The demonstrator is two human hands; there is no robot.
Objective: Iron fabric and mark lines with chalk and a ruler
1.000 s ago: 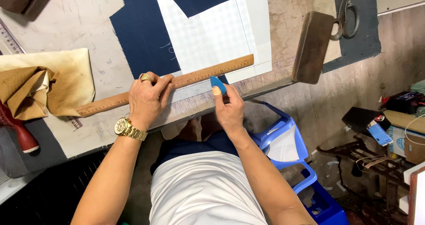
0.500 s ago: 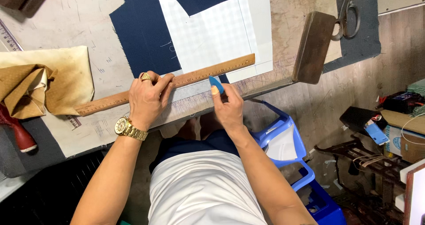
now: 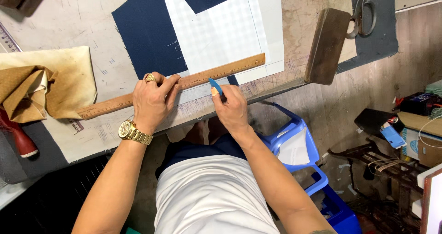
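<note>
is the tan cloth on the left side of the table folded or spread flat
Neither: it is bunched up. The tan cloth lies crumpled in creases on a cream cloth, left of the left hand pressing the wooden ruler.

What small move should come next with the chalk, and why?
Probably draw the chalk along the ruler edge. The left hand already presses the ruler flat across the cloth, and the right hand holds the chalk tip against it.
</note>
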